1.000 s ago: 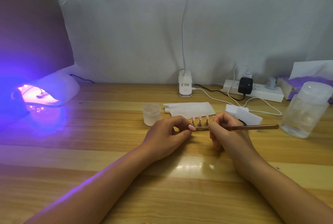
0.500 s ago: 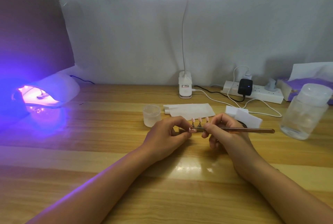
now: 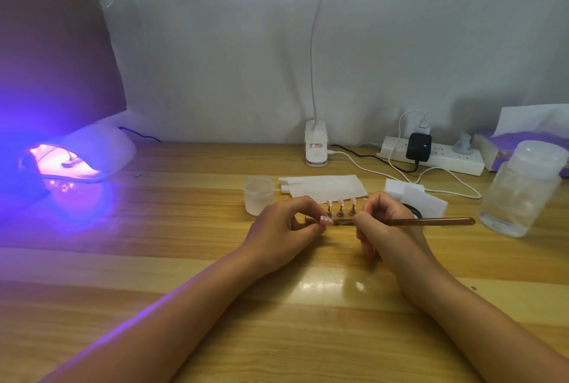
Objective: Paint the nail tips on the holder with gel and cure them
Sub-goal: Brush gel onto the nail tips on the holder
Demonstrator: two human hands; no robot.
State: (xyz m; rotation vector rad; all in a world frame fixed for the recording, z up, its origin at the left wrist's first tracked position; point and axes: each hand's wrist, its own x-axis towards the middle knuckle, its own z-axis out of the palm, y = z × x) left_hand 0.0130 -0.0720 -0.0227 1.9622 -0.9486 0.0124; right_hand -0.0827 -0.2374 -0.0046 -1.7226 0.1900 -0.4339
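Note:
My left hand (image 3: 284, 224) pinches a small stand with a pink nail tip (image 3: 326, 221) on it, just above the wooden table. My right hand (image 3: 380, 224) grips a copper-coloured brush (image 3: 431, 222) that lies nearly level, its bristle end touching that nail tip. Behind the two hands, three more pink nail tips (image 3: 340, 207) stand upright on small metal stands. The curing lamp (image 3: 78, 156) at the far left glows violet, with something small inside its opening.
A frosted jar (image 3: 258, 199) stands just left of the tips, with white paper (image 3: 323, 186) behind. White pads (image 3: 415, 201) and a clear bottle (image 3: 520, 188) are on the right. A desk lamp base (image 3: 315, 147), power strip (image 3: 431, 156) and cables line the back edge.
The brush has tilted down to nearly level and its tip has slid left onto the held nail tip. My left hand has stayed in place.

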